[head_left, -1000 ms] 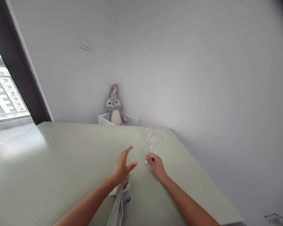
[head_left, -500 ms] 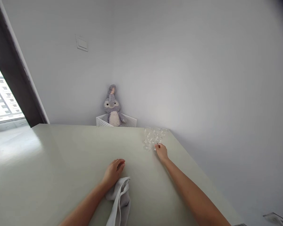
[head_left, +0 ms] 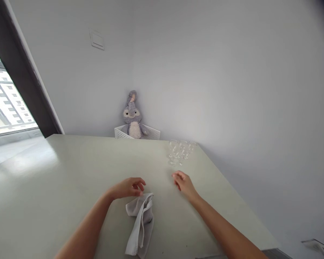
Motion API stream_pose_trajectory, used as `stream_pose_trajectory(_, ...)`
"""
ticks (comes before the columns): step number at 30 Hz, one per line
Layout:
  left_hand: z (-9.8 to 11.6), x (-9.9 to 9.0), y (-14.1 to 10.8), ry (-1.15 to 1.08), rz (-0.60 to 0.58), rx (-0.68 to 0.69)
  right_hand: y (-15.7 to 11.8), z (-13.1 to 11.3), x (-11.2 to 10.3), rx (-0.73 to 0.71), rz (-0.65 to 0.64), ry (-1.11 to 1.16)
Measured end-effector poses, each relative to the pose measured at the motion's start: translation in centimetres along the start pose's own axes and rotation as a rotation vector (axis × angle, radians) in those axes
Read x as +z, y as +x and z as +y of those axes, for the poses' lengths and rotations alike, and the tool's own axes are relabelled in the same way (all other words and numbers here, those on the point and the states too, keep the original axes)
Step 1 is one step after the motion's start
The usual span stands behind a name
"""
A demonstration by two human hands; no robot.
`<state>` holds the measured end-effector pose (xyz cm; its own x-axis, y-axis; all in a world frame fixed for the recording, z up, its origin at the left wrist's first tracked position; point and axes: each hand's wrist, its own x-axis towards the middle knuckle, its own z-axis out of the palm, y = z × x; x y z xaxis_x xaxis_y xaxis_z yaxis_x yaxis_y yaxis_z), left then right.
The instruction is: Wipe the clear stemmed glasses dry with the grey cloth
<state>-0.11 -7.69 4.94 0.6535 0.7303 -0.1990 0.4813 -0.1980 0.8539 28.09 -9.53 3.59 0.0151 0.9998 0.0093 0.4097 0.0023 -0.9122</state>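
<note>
Several clear stemmed glasses (head_left: 178, 151) stand in a cluster near the far right corner of the pale table (head_left: 78, 169). My right hand (head_left: 184, 182) hovers just in front of them, apart from the glasses, its fingers loosely curled with nothing visible in them. A crumpled light grey cloth (head_left: 140, 225) lies on the table at the front middle. Over the far end of that cloth is my left hand (head_left: 132, 187), fingers bent but apart and holding nothing; whether its thumb touches the cloth is unclear.
A grey plush toy (head_left: 133, 118) sits in a white perforated basket (head_left: 153, 134) behind the table's far edge. Walls meet at the back corner, one running close along the table's right side. A light switch (head_left: 97, 39) and a dark window frame (head_left: 24, 68) are at left.
My right hand has come away from the glasses, back toward me. My left hand has shifted slightly and its fingers have spread, uncovering more of the cloth. The view has tipped down a little.
</note>
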Motion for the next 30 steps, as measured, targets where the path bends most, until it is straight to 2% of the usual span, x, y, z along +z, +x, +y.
stream_pose_trajectory(2,0.5,0.0,-0.7,0.130,-0.105,-0.022,-2.7,-2.2,1.6,-0.106,-0.361,0.040)
stream_pose_trajectory(4,1.0,0.6,-0.8,0.290,-0.095,-0.036,-4.7,-3.9,3.1,-0.196,-0.568,-0.022)
stream_pose_trajectory(5,1.3,1.0,-0.8,0.356,-0.073,-0.019,-5.3,-4.4,3.8,-0.237,-0.610,-0.065)
stream_pose_trajectory(8,1.7,1.9,-0.5,0.397,-0.034,0.041,-5.8,-4.6,5.4,-0.289,-0.586,-0.105)
stream_pose_trajectory(11,2.0,1.6,-0.7,0.241,-0.022,0.028,-5.6,-3.5,5.9,-0.235,-0.477,0.027)
stream_pose_trajectory(14,2.9,0.7,-1.5,0.021,-0.021,0.068,-6.2,-2.9,4.9,-0.143,-0.398,0.184)
stream_pose_trajectory(16,4.2,0.3,-2.2,-0.153,-0.071,0.116,-7.1,-3.4,3.7,-0.101,-0.407,0.270)
stream_pose_trajectory(18,5.8,0.2,-2.7,-0.293,-0.109,0.170,-8.0,-4.2,2.4,-0.093,-0.427,0.319)
stream_pose_trajectory(20,7.3,0.1,-2.7,-0.348,-0.079,0.234,-8.3,-5.1,1.3,-0.132,-0.396,0.304)
stream_pose_trajectory(22,8.1,0.0,-2.1,-0.323,0.026,0.273,-7.9,-5.6,0.5,-0.194,-0.317,0.218)
stream_pose_trajectory(24,7.7,-0.3,-0.9,-0.256,0.201,0.263,-6.6,-5.3,0.2,-0.242,-0.205,0.079)
stream_pose_trajectory(28,4.0,-1.4,1.6,-0.081,0.769,0.114,-4.1,-3.5,0.6,-0.361,0.125,-0.350)
stream_pose_trajectory(30,1.8,-1.6,2.0,-0.084,0.906,0.013,-3.6,-2.5,1.1,-0.491,0.138,-0.573)
